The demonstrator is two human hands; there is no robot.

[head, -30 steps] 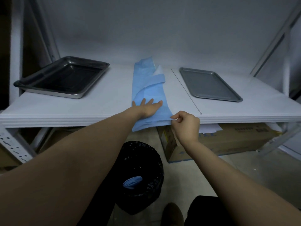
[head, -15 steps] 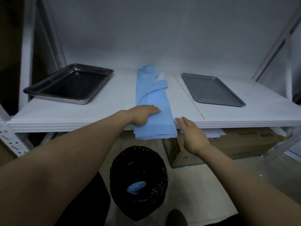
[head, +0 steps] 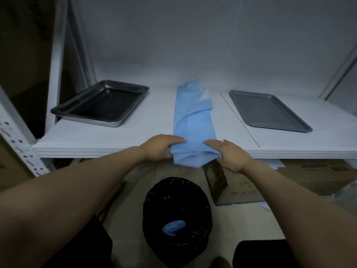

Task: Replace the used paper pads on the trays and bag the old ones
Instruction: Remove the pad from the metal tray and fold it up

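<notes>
Both hands are in on the folded blue pad point(head: 193, 122), dead centre of the white shelf point(head: 96, 138). It lies lengthways, far end reaching toward the back wall, near end hanging just over the shelf's front edge, with a loose flap folded across its upper half and a paler underside peeking out at the top right.

Left hand point(head: 162, 146) is at the pad's near left corner: fingers curled over the top and the paper bunching up under them, so that's a closed grip on the pad's edge. Right hand point(head: 229, 153) comes in from the other side, fingers straight and laid against the near right corner: an open grip, touching the paper but not clasping it.

Out to the left sits the deep metal tray point(head: 92, 120), angled on the shelf, its dark inside bare of paper. Over on the right, well apart from the pad, lies the flat grey tray point(head: 266, 111), bare as well.

Down on the floor, right below the hands, stands the black bin bag point(head: 154, 209), mouth open, with a crumpled blue pad point(head: 173, 227) lying inside. Just beside it, tucked under the shelf, a cardboard box point(head: 241, 192)
</notes>
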